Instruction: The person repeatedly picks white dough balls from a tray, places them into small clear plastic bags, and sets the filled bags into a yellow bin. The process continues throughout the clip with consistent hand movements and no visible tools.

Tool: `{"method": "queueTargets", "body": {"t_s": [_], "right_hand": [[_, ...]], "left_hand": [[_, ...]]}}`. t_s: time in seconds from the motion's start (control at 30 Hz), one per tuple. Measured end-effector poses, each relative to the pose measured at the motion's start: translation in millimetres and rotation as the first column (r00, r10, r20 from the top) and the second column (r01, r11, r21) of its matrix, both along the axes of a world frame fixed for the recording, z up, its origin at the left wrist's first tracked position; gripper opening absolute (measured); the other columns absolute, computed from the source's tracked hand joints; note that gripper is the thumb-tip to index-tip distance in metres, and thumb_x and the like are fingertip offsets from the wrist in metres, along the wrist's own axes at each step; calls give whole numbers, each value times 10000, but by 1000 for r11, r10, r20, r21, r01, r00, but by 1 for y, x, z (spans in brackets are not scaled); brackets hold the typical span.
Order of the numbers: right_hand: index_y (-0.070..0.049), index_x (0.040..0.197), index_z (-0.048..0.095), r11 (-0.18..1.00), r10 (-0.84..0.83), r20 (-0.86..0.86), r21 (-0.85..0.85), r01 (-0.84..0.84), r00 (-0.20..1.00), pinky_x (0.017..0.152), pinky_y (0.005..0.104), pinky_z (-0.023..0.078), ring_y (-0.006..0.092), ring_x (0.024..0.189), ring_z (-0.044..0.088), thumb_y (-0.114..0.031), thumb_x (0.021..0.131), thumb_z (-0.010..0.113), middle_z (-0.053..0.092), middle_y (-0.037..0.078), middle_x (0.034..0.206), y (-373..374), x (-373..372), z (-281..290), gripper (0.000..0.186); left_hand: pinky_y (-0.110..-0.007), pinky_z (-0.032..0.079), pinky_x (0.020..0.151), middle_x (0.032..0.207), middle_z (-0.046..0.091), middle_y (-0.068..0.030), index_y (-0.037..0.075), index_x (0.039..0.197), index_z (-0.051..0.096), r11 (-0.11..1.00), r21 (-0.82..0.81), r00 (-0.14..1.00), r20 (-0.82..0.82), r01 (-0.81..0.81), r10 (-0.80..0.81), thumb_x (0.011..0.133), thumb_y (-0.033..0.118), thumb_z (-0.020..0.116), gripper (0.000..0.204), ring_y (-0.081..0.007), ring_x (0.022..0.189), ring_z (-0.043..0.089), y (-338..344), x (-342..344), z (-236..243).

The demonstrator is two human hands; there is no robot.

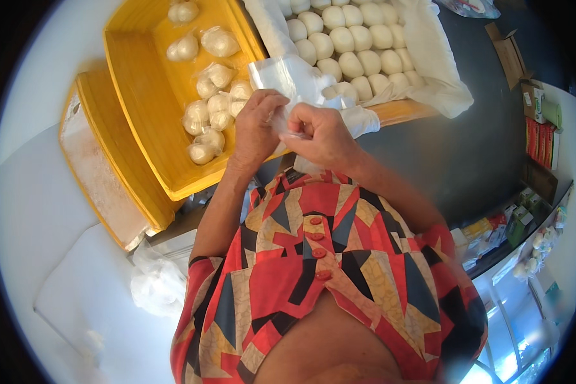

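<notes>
My left hand and my right hand are raised close together in the middle, fingers closed on a thin clear plastic bag. Just beyond them lie more clear bags. At upper left, a yellow plastic crate holds several bagged pairs of white buns. At the top, a cloth-lined tray holds several rows of white buns, some of its near edge hidden by bags and hands.
A second yellow crate stands at the far left, with a white crumpled bag below it. On the right, a dark countertop borders cardboard, red packets and other stacked goods. My patterned shirt fills the lower middle.
</notes>
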State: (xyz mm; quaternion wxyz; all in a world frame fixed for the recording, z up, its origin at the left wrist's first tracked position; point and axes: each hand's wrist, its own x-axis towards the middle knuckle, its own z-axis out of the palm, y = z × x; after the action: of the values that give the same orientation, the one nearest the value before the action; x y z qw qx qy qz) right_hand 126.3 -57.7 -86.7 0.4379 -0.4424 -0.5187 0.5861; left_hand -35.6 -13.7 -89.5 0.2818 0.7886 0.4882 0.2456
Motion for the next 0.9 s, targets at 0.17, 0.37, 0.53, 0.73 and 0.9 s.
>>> {"method": "queueTargets", "body": {"t_s": [0.17, 0.37, 0.53, 0.73, 0.9], "right_hand": [[-18, 867, 624, 934, -53, -62, -355, 27, 997, 627, 248, 477, 85, 679, 572, -110, 823, 646, 615, 20, 747, 15, 74, -57, 104], [-11, 896, 668, 940, 309, 687, -324, -103, 658, 686, 355, 499, 251, 775, 649, -300, 788, 622, 670, 155, 820, 75, 107, -174, 312], [-33, 912, 686, 786, 615, 703, -506, -355, 358, 708, 405, 505, 292, 797, 660, -348, 749, 640, 684, 161, 885, 95, 54, -174, 357], [-53, 1020, 677, 848, 525, 624, -437, -298, 578, 764, 375, 513, 276, 861, 663, -440, 683, 693, 686, 157, 990, 87, 59, -185, 513], [-57, 1065, 668, 806, 583, 594, -505, -308, 554, 792, 349, 506, 261, 900, 658, -368, 704, 743, 689, 151, 987, 81, 66, -189, 482]], "left_hand": [[-347, 536, 718, 1020, 630, -115, 44, 887, 633, 987, -149, 997, -54, 52, -61, 660, -99, 593, 271, -301, 824, 651, -3, -29, -39], [-337, 524, 764, 1216, 588, -69, 37, 847, 635, 936, -251, 946, -146, 246, -288, 644, -76, 600, 235, -281, 897, 649, -15, -15, -45], [-332, 525, 720, 1228, 583, -42, 50, 848, 645, 948, -260, 967, -123, 184, -222, 648, -50, 619, 225, -248, 820, 657, -22, -15, -39], [-333, 523, 707, 1226, 584, -38, 53, 840, 643, 960, -220, 967, -143, 175, -210, 640, -50, 629, 225, -231, 821, 657, -26, -15, -35], [-377, 531, 719, 1238, 571, -31, 55, 803, 639, 955, -254, 962, -179, 156, -205, 668, -3, 610, 150, -271, 847, 652, -20, -17, -42]]}}
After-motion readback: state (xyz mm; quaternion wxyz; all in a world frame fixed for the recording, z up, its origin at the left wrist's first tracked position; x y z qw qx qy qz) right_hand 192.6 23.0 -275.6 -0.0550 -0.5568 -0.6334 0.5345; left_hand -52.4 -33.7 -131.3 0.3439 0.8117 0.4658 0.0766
